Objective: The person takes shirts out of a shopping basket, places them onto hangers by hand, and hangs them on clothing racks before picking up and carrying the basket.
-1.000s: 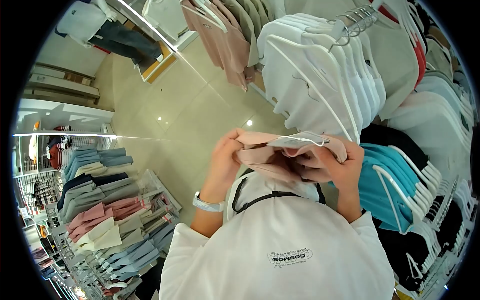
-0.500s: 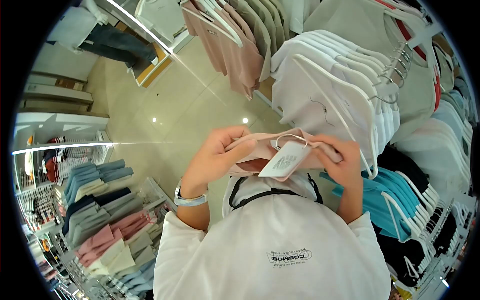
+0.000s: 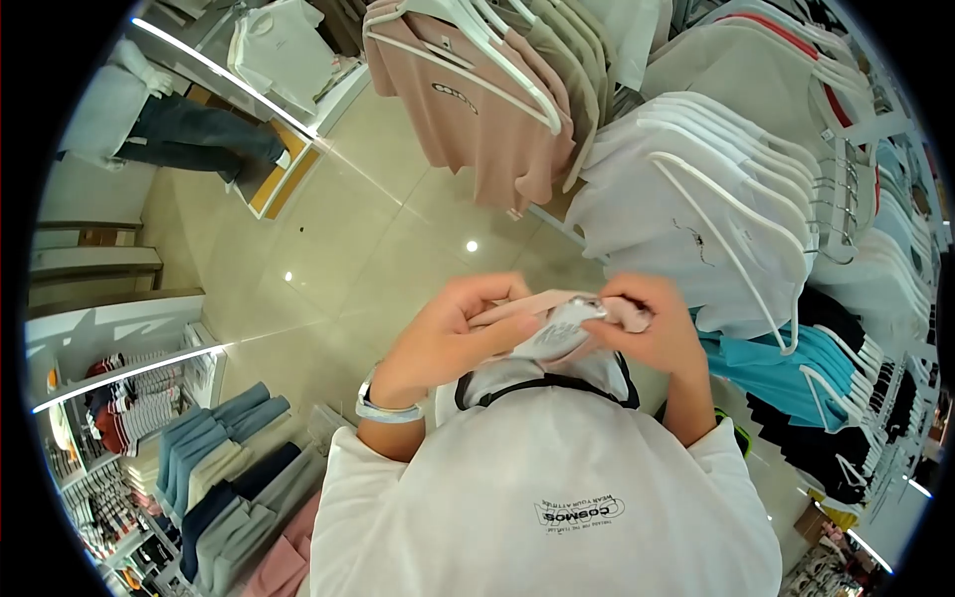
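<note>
A pink garment [image 3: 532, 303] is stretched between my hands in front of my chest, folded so that only a narrow band shows. My left hand [image 3: 448, 333] is closed on its left end, thumb pointing along the fabric. At the other end, my right hand [image 3: 652, 323] pinches the bunched cloth close to a white hang tag [image 3: 559, 333]. The tag hangs between the hands, and its print is smeared by motion. Whether my right fingers touch the tag I cannot tell.
White shirts on white hangers [image 3: 696, 199] hang at my right, with turquoise garments [image 3: 781, 373] below. Pink shirts [image 3: 477, 109] hang ahead. Folded clothes [image 3: 229, 448] lie on my left. A mannequin [image 3: 189, 129] stands at far left beyond the tiled floor [image 3: 368, 229].
The view has shifted, so the racks sit farther right. The garment is more bunched, and my right hand has drawn in nearer the tag. The tag's string loop no longer shows clearly.
</note>
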`<action>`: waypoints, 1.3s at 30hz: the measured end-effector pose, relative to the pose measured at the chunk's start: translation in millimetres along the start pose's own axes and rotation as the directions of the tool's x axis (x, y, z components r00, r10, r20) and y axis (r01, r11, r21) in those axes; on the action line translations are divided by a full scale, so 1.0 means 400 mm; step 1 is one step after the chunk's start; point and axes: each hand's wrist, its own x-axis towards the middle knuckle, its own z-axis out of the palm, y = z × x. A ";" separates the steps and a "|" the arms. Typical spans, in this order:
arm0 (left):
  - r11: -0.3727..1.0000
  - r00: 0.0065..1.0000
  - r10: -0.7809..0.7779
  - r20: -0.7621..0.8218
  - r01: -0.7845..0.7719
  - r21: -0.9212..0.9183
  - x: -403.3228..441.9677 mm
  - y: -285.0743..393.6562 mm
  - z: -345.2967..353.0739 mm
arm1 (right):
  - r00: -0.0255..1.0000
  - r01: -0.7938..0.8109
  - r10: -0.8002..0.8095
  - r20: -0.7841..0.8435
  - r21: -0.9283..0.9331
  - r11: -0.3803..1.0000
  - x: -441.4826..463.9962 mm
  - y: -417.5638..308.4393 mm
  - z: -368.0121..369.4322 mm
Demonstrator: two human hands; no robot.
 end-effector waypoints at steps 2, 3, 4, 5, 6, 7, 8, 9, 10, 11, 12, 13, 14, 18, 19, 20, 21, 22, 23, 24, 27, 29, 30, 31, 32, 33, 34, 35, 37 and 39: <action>0.986 0.996 0.094 -0.004 -0.093 0.140 -0.011 0.006 -0.063 | 0.995 -0.001 0.009 -0.103 0.083 0.997 0.019 -0.001 0.007; 0.974 0.994 0.101 -0.031 -0.093 0.208 -0.018 0.017 -0.091 | 0.990 0.014 0.003 -0.143 0.118 0.993 0.030 0.003 -0.001; 0.957 0.992 0.114 -0.058 -0.094 0.276 -0.022 0.032 -0.117 | 0.983 0.033 -0.005 -0.184 0.151 0.988 0.046 0.004 -0.005; 0.936 0.988 0.129 -0.086 -0.092 0.339 -0.023 0.043 -0.137 | 0.980 0.077 -0.058 -0.188 0.097 0.992 0.066 -0.002 -0.003; 0.927 0.981 0.144 -0.127 -0.089 0.365 -0.019 0.052 -0.153 | 0.976 0.121 -0.111 -0.187 0.044 0.992 0.088 -0.014 -0.005; 0.916 0.972 0.164 -0.170 -0.086 0.392 -0.013 0.063 -0.167 | 0.969 0.171 -0.169 -0.179 -0.009 0.985 0.114 -0.029 -0.007; 0.904 0.958 0.185 -0.218 -0.079 0.420 -0.008 0.073 -0.178 | 0.979 0.103 -0.115 -0.166 -0.082 0.991 0.138 -0.052 -0.004; 0.922 0.948 0.183 -0.261 -0.073 0.381 -0.003 0.083 -0.186 | 0.986 0.040 -0.064 -0.156 -0.154 0.987 0.162 -0.080 0.005; 0.937 0.936 0.177 -0.305 -0.066 0.343 0.000 0.093 -0.189 | 0.989 -0.022 -0.012 -0.150 -0.221 0.975 0.181 -0.094 0.010; 0.950 0.922 0.170 -0.349 -0.059 0.307 0.003 0.106 -0.191 | 0.992 0.045 -0.068 -0.110 -0.199 0.979 0.197 -0.089 0.007; 0.954 0.918 0.167 -0.360 -0.058 0.293 0.008 0.121 -0.191 | 0.989 0.116 -0.131 -0.074 -0.175 0.978 0.215 -0.080 -0.001; 0.957 0.914 0.168 -0.371 -0.062 0.282 0.017 0.137 -0.190 | 0.979 0.191 -0.199 -0.040 -0.150 0.970 0.236 -0.068 -0.010; 0.961 0.910 0.166 -0.380 -0.063 0.269 0.023 0.150 -0.193 | 0.982 0.182 -0.186 -0.023 -0.126 0.975 0.251 -0.052 -0.018; 0.913 0.905 0.230 -0.358 -0.074 0.400 0.047 0.160 -0.235 | 0.983 0.178 -0.179 -0.042 -0.038 0.983 0.288 0.006 -0.024; 0.863 0.896 0.291 -0.337 -0.093 0.497 0.052 0.156 -0.253 | 0.977 0.198 -0.199 -0.078 -0.023 0.980 0.304 0.014 -0.028; 0.800 0.886 0.349 -0.306 -0.111 0.590 0.059 0.157 -0.271 | 0.977 0.206 -0.204 -0.062 0.028 0.978 0.318 0.018 -0.033; 0.783 0.880 0.358 -0.312 -0.101 0.614 0.065 0.161 -0.285 | 0.977 0.209 -0.205 -0.049 0.079 0.975 0.327 0.022 -0.036; 0.768 0.878 0.358 -0.316 -0.085 0.635 0.067 0.166 -0.296 | 0.979 0.201 -0.198 -0.037 0.134 0.970 0.333 0.025 -0.035; 0.756 0.880 0.352 -0.318 -0.067 0.652 0.070 0.169 -0.311 | 0.980 0.193 -0.180 -0.081 0.197 0.961 0.340 0.023 -0.029; 0.682 0.861 0.406 -0.306 -0.062 0.729 0.072 0.162 -0.334 | 0.980 0.183 -0.156 -0.122 0.256 0.949 0.345 0.016 -0.022; 0.510 0.820 0.517 -0.246 -0.064 0.858 0.103 0.134 -0.424 | 0.973 0.103 -0.006 -0.231 0.406 0.908 0.377 0.006 -0.013; 0.516 0.845 0.482 -0.230 -0.062 0.854 0.109 0.133 -0.470 | 0.965 0.012 0.112 -0.238 0.465 0.885 0.408 0.005 -0.001; 0.611 0.839 0.465 -0.283 -0.072 0.789 0.112 0.143 -0.487 | 0.961 -0.046 0.168 -0.218 0.473 0.880 0.423 0.005 0.002; 0.698 0.835 0.437 -0.334 -0.081 0.711 0.115 0.153 -0.502 | 0.954 -0.107 0.227 -0.198 0.482 0.870 0.435 0.004 0.006; 0.774 0.831 0.408 -0.378 -0.096 0.626 0.125 0.166 -0.517 | 0.961 -0.091 0.198 -0.193 0.455 0.886 0.450 0.007 0.011; 0.761 0.827 0.425 -0.369 -0.106 0.640 0.134 0.179 -0.528 | 0.968 -0.080 0.173 -0.184 0.427 0.901 0.461 0.014 0.019; 0.749 0.822 0.440 -0.362 -0.114 0.652 0.142 0.194 -0.533 | 0.974 -0.070 0.149 -0.173 0.397 0.915 0.473 0.015 0.027; 0.734 0.814 0.462 -0.353 -0.127 0.667 0.152 0.215 -0.537 | 0.978 -0.051 0.121 -0.172 0.363 0.930 0.495 0.013 0.032; 0.647 0.822 0.498 -0.275 -0.141 0.749 0.173 0.256 -0.543 | 0.985 -0.014 0.064 -0.161 0.296 0.955 0.549 0.010 0.044; 0.436 0.782 0.617 -0.090 -0.244 0.866 0.199 0.267 -0.573 | 0.950 0.021 0.058 -0.306 0.250 0.968 0.620 0.004 0.069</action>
